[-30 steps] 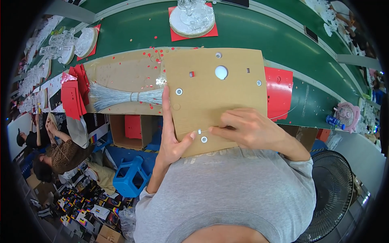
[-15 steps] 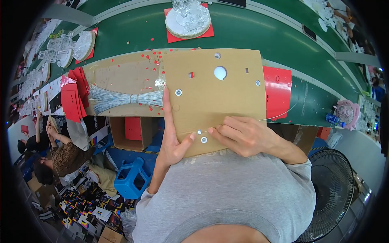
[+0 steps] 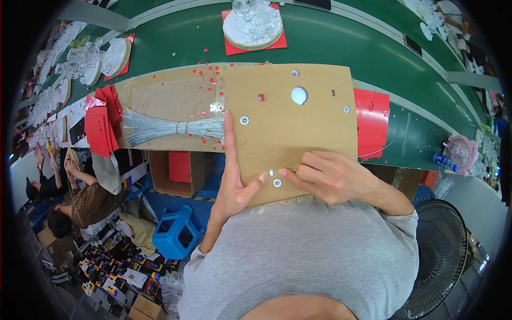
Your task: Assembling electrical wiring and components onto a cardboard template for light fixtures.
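A brown cardboard panel (image 3: pixel 298 128) lies in front of me, pierced by a large round hole and small slots, with several pale ring-shaped pieces on it. My left hand (image 3: pixel 233 184) grips its lower left side: the index finger stretches along the edge and the thumb rests on the face. The other fingers are mostly hidden. Near the panel's lower edge my right hand (image 3: pixel 332 177) pinches a thin wire (image 3: pixel 368 155), whose long tail sticks out past the right edge. Beside the pinch, close to my left thumb, is a small slot showing white (image 3: pixel 271 172).
A tied wire bundle (image 3: pixel 160 129) and red cards (image 3: pixel 100 128) lie left on cardboard. Another red sheet (image 3: pixel 372 122) pokes out right of the panel. Clear ornaments on a round base (image 3: pixel 252 29) stand behind. A black fan (image 3: pixel 434 256) and blue stool (image 3: pixel 176 234) flank me.
The view has shifted slightly, so the panel and both hands appear a little farther right. Both hands keep their hold, and the wire looks much the same.
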A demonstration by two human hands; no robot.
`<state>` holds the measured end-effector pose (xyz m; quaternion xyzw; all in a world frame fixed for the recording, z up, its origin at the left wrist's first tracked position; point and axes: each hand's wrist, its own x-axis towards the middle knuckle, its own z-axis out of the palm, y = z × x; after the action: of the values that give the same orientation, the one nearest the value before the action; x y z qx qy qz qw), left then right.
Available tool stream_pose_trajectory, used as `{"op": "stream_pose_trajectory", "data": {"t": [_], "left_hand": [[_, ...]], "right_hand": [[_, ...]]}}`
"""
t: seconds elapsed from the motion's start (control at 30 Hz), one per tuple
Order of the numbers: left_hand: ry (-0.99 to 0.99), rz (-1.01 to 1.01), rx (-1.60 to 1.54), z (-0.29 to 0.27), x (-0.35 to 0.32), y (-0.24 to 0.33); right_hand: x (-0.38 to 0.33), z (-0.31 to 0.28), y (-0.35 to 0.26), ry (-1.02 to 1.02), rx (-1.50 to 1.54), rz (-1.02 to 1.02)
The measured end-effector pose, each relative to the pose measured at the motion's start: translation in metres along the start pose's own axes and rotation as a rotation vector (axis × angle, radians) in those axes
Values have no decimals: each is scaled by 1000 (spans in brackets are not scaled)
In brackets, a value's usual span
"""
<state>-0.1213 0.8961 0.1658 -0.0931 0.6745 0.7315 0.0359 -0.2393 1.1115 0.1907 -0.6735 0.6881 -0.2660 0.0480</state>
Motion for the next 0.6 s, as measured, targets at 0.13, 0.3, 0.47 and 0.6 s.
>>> {"op": "stream_pose_trajectory", "data": {"t": [0.13, 0.3, 0.47, 0.6], "left_hand": [[-1, -19, -62, 1, -1, 2], [11, -1, -95, 2, -1, 0], [-8, 26, -126, -1, -1, 0], [9, 13, -164, -1, -4, 0]], "right_hand": [[2, 4, -2, 10, -2, -10], [3, 12, -6, 70, -52, -29], [7, 20, -9, 111, -7, -17], [6, 17, -4, 170, 27, 1]]}}
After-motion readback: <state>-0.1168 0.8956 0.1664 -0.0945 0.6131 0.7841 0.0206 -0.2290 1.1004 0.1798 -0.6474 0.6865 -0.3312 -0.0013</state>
